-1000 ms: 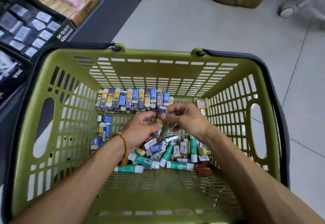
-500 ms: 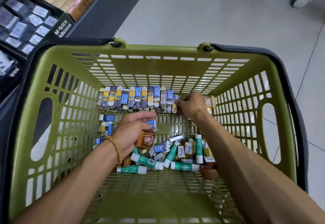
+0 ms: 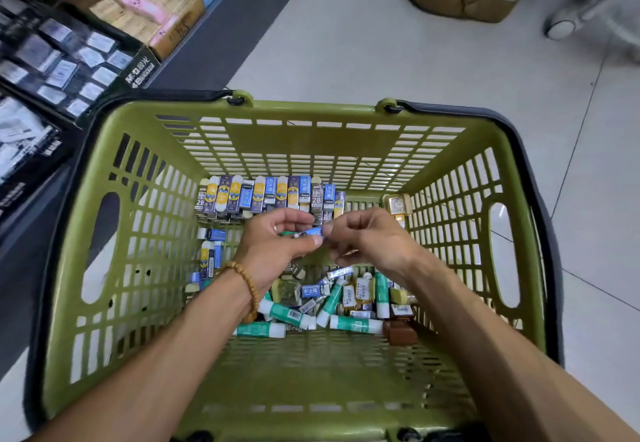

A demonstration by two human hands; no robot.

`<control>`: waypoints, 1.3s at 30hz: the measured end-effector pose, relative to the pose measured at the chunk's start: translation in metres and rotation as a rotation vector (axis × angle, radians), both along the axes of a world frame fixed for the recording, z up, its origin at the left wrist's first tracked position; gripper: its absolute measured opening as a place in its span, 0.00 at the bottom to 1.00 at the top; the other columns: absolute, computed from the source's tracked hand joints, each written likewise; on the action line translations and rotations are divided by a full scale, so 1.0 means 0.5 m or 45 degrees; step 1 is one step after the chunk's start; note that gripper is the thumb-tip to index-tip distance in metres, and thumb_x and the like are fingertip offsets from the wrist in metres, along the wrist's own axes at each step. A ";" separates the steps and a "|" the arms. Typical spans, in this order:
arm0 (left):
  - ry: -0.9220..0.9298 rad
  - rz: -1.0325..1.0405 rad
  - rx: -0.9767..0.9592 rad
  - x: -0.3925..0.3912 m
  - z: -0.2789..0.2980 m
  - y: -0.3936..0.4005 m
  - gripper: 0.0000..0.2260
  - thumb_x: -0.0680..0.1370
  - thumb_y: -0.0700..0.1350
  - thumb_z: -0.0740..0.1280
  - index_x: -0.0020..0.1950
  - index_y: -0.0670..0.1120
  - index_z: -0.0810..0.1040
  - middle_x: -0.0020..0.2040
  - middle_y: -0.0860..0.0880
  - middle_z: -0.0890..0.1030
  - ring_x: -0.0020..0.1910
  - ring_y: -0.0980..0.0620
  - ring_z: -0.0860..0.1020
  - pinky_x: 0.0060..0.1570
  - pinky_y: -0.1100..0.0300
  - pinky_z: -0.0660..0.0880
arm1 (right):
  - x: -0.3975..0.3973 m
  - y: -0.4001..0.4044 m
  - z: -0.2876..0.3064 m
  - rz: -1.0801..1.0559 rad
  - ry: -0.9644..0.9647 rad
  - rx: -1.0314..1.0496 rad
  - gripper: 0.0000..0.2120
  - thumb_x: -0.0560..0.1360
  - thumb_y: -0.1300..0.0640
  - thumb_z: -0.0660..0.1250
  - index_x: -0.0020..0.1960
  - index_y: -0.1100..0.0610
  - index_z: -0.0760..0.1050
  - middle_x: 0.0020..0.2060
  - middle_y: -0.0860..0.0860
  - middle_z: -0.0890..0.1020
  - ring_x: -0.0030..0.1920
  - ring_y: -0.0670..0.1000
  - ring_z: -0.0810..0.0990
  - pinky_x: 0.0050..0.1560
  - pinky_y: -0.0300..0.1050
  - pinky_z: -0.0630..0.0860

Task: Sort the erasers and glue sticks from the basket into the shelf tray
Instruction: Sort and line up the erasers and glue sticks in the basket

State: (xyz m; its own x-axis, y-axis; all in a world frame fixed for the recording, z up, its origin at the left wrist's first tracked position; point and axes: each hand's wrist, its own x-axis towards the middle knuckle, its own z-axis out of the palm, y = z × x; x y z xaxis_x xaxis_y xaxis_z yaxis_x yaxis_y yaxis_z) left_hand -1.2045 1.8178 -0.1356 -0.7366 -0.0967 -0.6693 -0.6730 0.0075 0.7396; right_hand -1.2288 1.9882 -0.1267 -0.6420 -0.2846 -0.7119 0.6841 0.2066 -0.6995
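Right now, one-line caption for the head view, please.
Both hands, left hand and right hand, pinch a blue-sleeved eraser above the green basket of erasers and glue sticks.

We see an evenly lit indoor scene, bright and diffuse, with no hard shadows. The pale tiled floor reads soft and nearly washed out toward one o'clock. Motion blur smears the stacked cardboard boxes at eleven o'clock and the black display trays at ten o'clock; their labels are unreadable. The olive-green slotted plastic basket is sharper at its centre, and its rim bows outward from wide-angle distortion. We note a faint soft shadow under the forearms at six o'clock, where detail goes mushy.
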 end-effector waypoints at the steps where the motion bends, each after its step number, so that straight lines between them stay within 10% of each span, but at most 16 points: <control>1: 0.013 -0.031 -0.027 0.000 -0.002 0.002 0.13 0.66 0.32 0.78 0.45 0.46 0.83 0.45 0.47 0.83 0.51 0.45 0.82 0.51 0.50 0.81 | 0.003 0.002 0.001 -0.004 -0.010 -0.014 0.04 0.77 0.60 0.70 0.44 0.61 0.81 0.34 0.53 0.84 0.34 0.50 0.81 0.41 0.45 0.82; 6: 0.051 -0.227 -0.121 0.002 -0.005 -0.003 0.11 0.69 0.37 0.77 0.47 0.46 0.81 0.46 0.47 0.83 0.46 0.48 0.83 0.45 0.57 0.81 | 0.001 0.017 0.008 -0.067 -0.052 0.028 0.04 0.79 0.65 0.66 0.47 0.63 0.78 0.39 0.58 0.84 0.34 0.51 0.82 0.35 0.40 0.82; 13: 0.028 -0.905 -0.881 0.033 -0.063 -0.048 0.27 0.71 0.48 0.76 0.68 0.47 0.73 0.63 0.51 0.78 0.60 0.52 0.75 0.63 0.58 0.72 | -0.019 0.042 -0.017 -0.271 -0.003 0.172 0.04 0.79 0.65 0.65 0.51 0.65 0.78 0.41 0.58 0.84 0.34 0.50 0.83 0.40 0.45 0.83; 24: 0.125 -1.293 -0.861 0.002 -0.098 -0.019 0.19 0.72 0.54 0.73 0.61 0.55 0.75 0.54 0.57 0.78 0.55 0.54 0.75 0.49 0.61 0.69 | -0.024 0.054 -0.032 -0.358 0.058 0.216 0.06 0.79 0.63 0.66 0.51 0.65 0.78 0.40 0.57 0.82 0.36 0.50 0.80 0.37 0.44 0.81; 29: 0.162 -1.661 -1.123 0.019 -0.107 0.008 0.41 0.67 0.64 0.72 0.74 0.58 0.57 0.68 0.50 0.71 0.64 0.47 0.68 0.61 0.51 0.67 | -0.022 0.050 -0.035 -0.343 0.093 0.262 0.09 0.79 0.62 0.66 0.52 0.69 0.77 0.41 0.60 0.81 0.35 0.52 0.78 0.39 0.47 0.79; 39: 0.203 -1.618 -1.125 0.033 -0.127 0.034 0.42 0.61 0.60 0.79 0.70 0.53 0.63 0.62 0.47 0.63 0.61 0.46 0.65 0.59 0.52 0.72 | -0.021 0.054 -0.044 -0.341 0.117 0.279 0.07 0.79 0.60 0.67 0.52 0.64 0.78 0.42 0.57 0.83 0.37 0.50 0.80 0.45 0.52 0.83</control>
State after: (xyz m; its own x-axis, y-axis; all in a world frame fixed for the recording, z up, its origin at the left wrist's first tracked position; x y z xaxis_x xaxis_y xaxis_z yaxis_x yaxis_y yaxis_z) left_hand -1.1881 1.8346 -0.1990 -0.6929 0.3167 -0.6478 0.1958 0.9473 0.2537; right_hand -1.2394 2.0153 -0.1488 -0.7373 0.0551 -0.6733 0.6706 0.1804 -0.7195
